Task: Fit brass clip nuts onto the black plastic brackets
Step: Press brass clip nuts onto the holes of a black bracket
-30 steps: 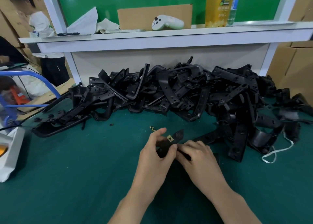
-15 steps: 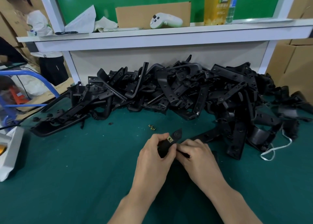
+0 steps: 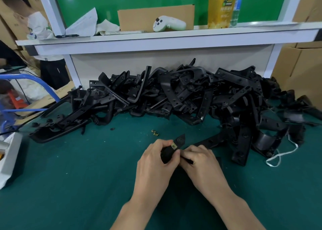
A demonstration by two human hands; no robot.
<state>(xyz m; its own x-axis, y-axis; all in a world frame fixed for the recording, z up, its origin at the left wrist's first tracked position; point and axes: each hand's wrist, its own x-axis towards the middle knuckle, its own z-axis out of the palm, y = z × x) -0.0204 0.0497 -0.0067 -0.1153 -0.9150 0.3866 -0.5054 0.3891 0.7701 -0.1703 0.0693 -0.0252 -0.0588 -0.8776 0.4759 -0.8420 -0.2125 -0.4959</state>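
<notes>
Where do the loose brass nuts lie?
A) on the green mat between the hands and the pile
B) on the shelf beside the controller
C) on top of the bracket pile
A: two nuts lie on the mat, between the pile and the left hand gripping a bracket.

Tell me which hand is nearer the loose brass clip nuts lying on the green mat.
Left. The left hand grips the bracket just on the person's side of the loose clip nuts; the right hand holds the same bracket farther off to their right.
</notes>
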